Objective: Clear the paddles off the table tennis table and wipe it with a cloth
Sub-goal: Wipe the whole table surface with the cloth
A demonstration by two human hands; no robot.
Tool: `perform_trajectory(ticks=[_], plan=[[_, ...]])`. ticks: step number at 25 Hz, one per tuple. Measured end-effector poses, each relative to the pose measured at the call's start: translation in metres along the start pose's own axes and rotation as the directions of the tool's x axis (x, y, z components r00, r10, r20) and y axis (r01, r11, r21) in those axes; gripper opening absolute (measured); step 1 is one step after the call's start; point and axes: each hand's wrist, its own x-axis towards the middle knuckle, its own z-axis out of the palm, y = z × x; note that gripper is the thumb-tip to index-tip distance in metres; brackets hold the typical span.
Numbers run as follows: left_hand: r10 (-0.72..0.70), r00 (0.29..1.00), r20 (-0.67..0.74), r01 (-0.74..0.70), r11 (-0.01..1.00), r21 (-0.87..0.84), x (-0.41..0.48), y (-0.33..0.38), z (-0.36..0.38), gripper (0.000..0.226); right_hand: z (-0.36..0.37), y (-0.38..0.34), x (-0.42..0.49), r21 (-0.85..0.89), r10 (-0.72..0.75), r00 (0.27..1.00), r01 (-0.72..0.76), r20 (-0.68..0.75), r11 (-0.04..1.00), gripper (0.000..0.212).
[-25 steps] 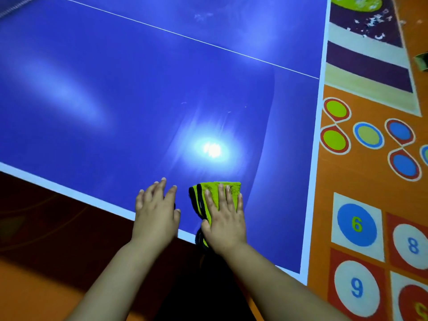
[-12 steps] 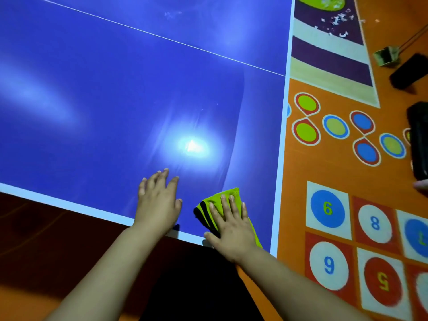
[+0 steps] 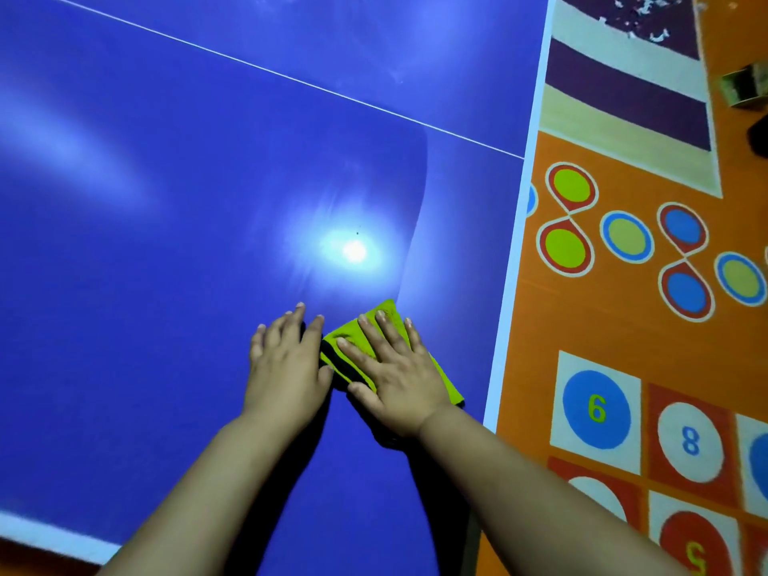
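Farther onto the counter (image 3: 166, 243) than before, your right hand (image 3: 399, 380) presses flat on the cloth (image 3: 347, 335) near the right edge, half hiding it; your left hand (image 3: 286, 367) lies flat alongside.

Orange painted floor (image 3: 536, 309) at 3 o'clock. Purple-and-cream striped panel (image 3: 623, 97) at 1 o'clock. Ringed green and blue circles (image 3: 626, 242) at 3. Numbered circles in squares (image 3: 596, 409) at 4 to 5. White lamp glare (image 3: 354, 251) near centre, on glossy blue bench (image 3: 166, 326).
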Motion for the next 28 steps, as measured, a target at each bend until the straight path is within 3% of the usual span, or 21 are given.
perform_trajectory(ticks=[7,15,19,24,28], plan=[[-0.007,0.999,-0.033,0.008,0.999,0.033,0.108,0.047,0.010,0.079,-0.036,0.131,0.140,-0.016,0.011,1.000,-0.011,0.018,1.000,0.061],[0.003,0.995,-0.097,-0.001,1.000,0.019,0.173,0.089,0.015,0.077,-0.059,0.249,0.261,0.021,0.112,0.994,-0.112,-0.012,0.994,0.057],[0.010,0.994,-0.108,-0.008,1.000,0.021,0.178,0.095,0.019,0.076,-0.064,0.296,0.269,0.043,0.224,0.974,-0.223,-0.033,0.974,0.056],[0.012,0.996,-0.083,-0.011,1.000,0.017,0.161,0.091,0.026,0.075,-0.059,0.305,0.229,0.126,0.464,0.886,-0.459,-0.013,0.880,0.057],[0.025,0.996,-0.084,-0.027,1.000,-0.015,0.138,0.089,0.027,0.073,-0.051,0.272,0.178,0.139,0.473,0.881,-0.469,0.002,0.872,0.059]])
